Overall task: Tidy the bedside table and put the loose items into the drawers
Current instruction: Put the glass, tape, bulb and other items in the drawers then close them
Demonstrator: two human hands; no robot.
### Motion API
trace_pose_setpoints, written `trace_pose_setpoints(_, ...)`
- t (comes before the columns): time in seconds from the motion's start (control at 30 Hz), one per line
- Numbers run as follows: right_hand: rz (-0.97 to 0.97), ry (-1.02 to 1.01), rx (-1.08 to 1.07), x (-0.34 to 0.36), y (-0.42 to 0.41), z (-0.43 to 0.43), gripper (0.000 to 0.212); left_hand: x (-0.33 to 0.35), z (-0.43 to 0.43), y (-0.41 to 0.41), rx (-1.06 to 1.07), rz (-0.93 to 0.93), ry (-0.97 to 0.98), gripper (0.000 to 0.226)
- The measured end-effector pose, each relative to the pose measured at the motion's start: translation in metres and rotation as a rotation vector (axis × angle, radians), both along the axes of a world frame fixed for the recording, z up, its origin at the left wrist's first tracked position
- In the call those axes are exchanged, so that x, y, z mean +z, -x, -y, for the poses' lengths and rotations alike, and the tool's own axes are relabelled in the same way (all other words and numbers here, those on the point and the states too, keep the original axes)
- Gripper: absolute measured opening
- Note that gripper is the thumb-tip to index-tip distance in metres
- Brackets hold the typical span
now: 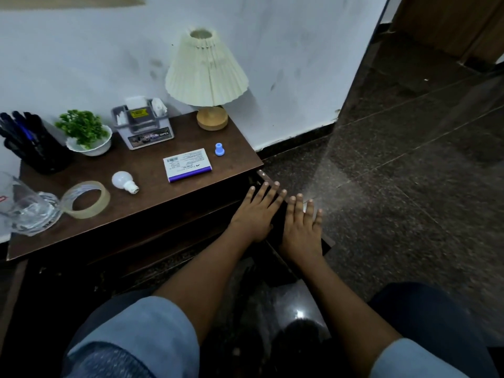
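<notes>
So my left hand (pixel 256 214) & right hand (pixel 301 230) sit flat, fingers wide, on drawer (pixel 278 227) under table (pixel 152 205), prob to slide it; bulb (pixel 124 181) lies loose on table.

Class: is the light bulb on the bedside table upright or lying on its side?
Lying on its side: the light bulb has globe and metal base both resting on the tabletop.
</notes>
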State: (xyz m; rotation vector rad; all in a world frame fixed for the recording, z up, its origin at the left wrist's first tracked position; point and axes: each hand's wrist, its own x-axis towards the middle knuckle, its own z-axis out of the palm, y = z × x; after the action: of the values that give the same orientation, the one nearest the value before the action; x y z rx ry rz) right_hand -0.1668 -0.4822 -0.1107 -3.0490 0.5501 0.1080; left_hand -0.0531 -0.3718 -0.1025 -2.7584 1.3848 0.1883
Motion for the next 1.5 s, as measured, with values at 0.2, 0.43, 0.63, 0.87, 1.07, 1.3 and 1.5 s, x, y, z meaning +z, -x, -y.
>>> trace_pose_setpoints(0.2, -0.016, -0.002, 0.136, 0.002, -0.016, -0.024, 0.099, -0.003, -0.072, 0.008, 0.118, 0.064, -0.058, 0.099)
trace_pose_setpoints(0.43, -0.027, -0.048, 0.468, 0.030, -0.069, -0.088, 0.091, 0.021, -0.155, 0.024, 0.342, 0.133, 0.039, 0.103)
trace_pose_setpoints(0.63, 0.033, -0.012, 0.785, 0.070, -0.109, -0.168, 0.095, 0.057, -0.251, 0.031, 0.688, 0.167, 0.101, 0.107)
trace_pose_setpoints(0.87, 0.140, -0.443, 0.851, 0.113, -0.135, -0.251, 0.060, 0.108, -0.363, 0.008, 0.960, 0.234, 0.246, 0.102)
trace_pose_setpoints(1.07, 0.240, -0.303, 0.926, 0.079, -0.147, -0.313, 0.051, 0.064, -0.396, 0.002, 1.195, 0.201, 0.692, 0.116)
trace_pose_setpoints(1.3, 0.335, -0.299, 0.710, 0.058, -0.172, -0.361, 0.042, 0.059, -0.404, -0.046, 1.194, -0.058, 1.230, 0.141)
trace_pose_setpoints(1.5, 0.313, -0.268, 0.783, 0.039, -0.180, -0.355, 0.044, 0.043, -0.414, -0.072, 1.180, -0.146, 1.395, 0.152)
